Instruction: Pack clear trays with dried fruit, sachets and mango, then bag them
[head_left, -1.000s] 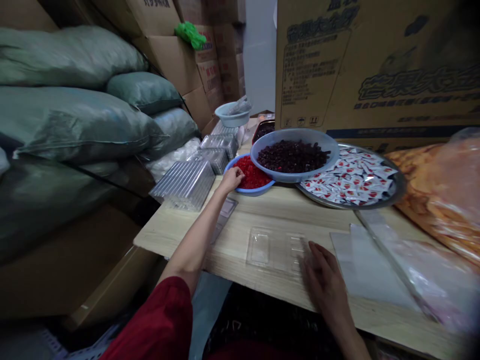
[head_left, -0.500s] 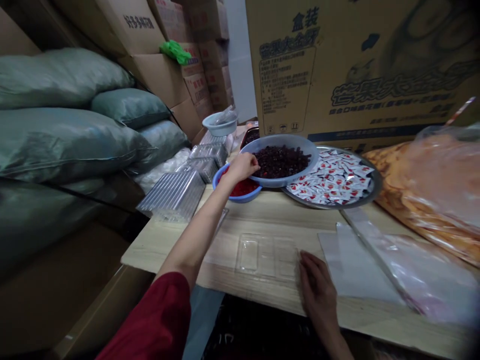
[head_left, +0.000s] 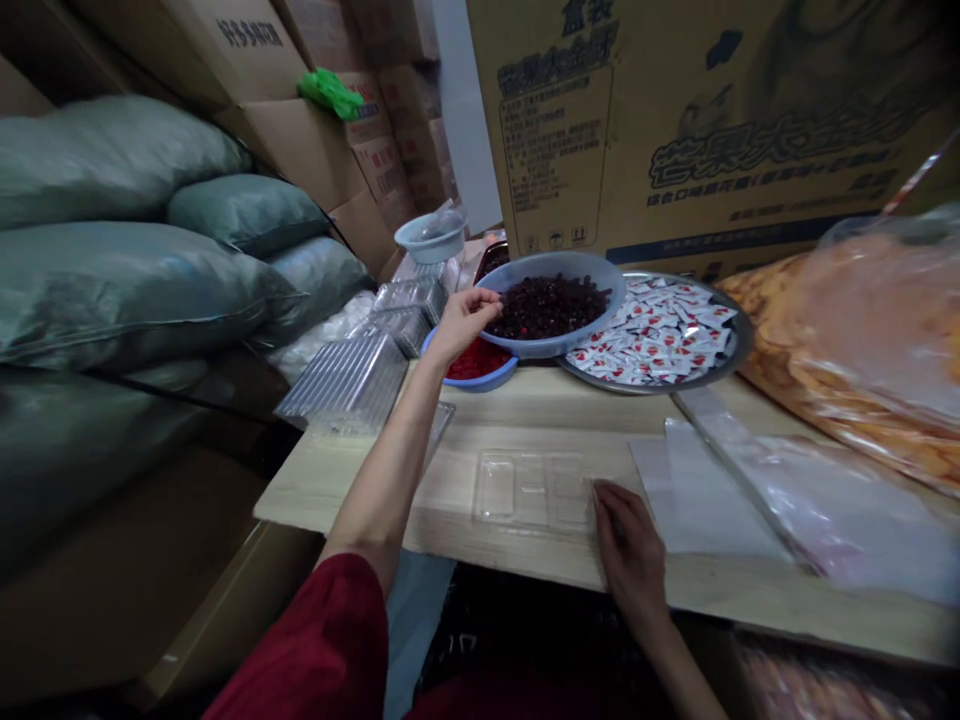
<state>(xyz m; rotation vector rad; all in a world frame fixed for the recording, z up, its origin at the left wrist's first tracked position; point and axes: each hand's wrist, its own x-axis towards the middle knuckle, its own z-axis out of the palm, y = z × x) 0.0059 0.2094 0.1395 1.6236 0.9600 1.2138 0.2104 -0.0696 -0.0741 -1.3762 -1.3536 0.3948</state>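
Left hand (head_left: 461, 325): fingers pressed together just above the rim of a pale blue bowl (head_left: 525, 348) of dark dried berries (head_left: 547, 308); any pinched piece too small to tell.
Right hand (head_left: 630, 545): fingers slightly spread, touching the right edge of a clear plastic blister tray (head_left: 532, 490).
Tray position: flat on a wooden table (head_left: 525, 400), long axis running left-right.
Right of tray: a clear plastic sheet (head_left: 697, 500), just beside the right hand.
Upper left of tray: stacked clear trays (head_left: 345, 385), near the table edge.
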